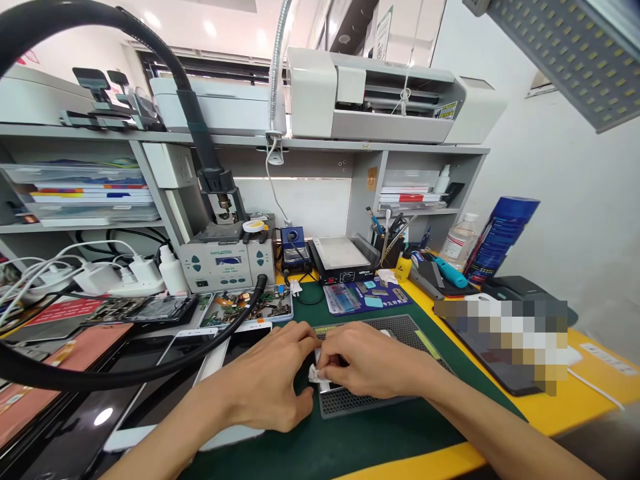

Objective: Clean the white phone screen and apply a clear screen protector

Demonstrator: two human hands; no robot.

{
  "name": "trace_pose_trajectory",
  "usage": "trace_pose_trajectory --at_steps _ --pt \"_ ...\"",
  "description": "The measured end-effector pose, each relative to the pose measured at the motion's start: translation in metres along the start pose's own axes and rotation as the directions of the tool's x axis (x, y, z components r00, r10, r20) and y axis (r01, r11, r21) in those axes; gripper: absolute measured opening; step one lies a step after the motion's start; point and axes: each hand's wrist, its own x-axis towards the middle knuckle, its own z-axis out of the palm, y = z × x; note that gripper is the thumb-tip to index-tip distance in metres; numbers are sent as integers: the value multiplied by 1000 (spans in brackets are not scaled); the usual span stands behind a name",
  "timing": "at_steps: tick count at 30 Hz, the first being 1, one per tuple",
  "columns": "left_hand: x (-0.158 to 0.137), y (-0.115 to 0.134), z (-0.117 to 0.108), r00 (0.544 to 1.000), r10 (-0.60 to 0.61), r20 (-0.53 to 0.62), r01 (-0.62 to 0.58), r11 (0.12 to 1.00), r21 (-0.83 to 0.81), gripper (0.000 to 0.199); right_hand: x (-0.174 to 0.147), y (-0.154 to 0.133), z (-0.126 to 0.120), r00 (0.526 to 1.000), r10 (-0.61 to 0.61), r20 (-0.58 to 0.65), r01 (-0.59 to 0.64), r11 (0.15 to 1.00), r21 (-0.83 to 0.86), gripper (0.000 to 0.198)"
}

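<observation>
My right hand [363, 360] is closed, its thumb and fingers pinching a crumpled white tissue [314, 375]. Under it lies a flat white-edged device that looks like a phone [325, 386], mostly hidden by the hand. This rests on a dark perforated mat [345, 403] on the green work mat [300, 447]. My left hand [273, 380] is just to the left, thumb and fingers apart, its fingertips by the device's upper left edge. Whether they touch it I cannot tell.
White-framed phones [173, 360] lie at left under a thick black hose [150, 383]. Behind them are a tray of small parts [250, 305] and a grey soldering station [227, 267]. A heating plate [345, 257] stands at the back. A dark tablet-like slab [493, 360] lies at right.
</observation>
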Motion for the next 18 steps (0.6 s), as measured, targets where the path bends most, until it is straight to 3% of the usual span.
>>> trace_pose_trajectory --at_steps 18 --pt "-2 5 -1 1000 0 3 0 1000 16 42 -3 -2 0 998 -44 38 43 998 37 18"
